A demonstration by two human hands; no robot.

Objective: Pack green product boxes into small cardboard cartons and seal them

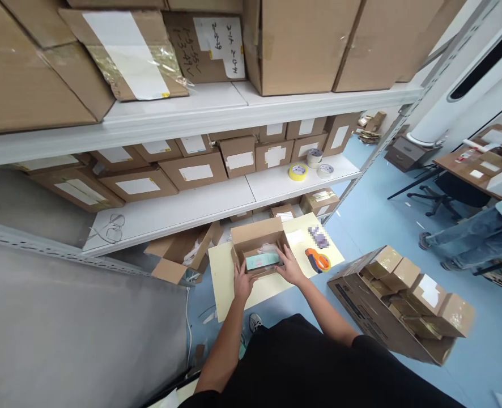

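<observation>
An open cardboard box (258,231) stands on a pale yellow board in front of me, its back flap raised. Inside lies a small mint-green box (262,260), with some clear plastic behind it. At the front left corner, my left hand (243,281) grips the cardboard box, its thumb near the mint-green box's left end. My right hand (290,267) reaches over the right side, fingers bent around the mint-green box's right end. To the right lies an orange and dark blue tape dispenser (318,260), below a blurred-out purple item (319,237).
A white shelf (208,199) ahead carries labelled cartons, tape rolls (297,171) and eyeglasses (113,228). Left of the board sits an open carton (178,255) with white material. A large carton (361,306) of smaller boxes stands on the floor at right. Another person's legs (467,235) show beyond.
</observation>
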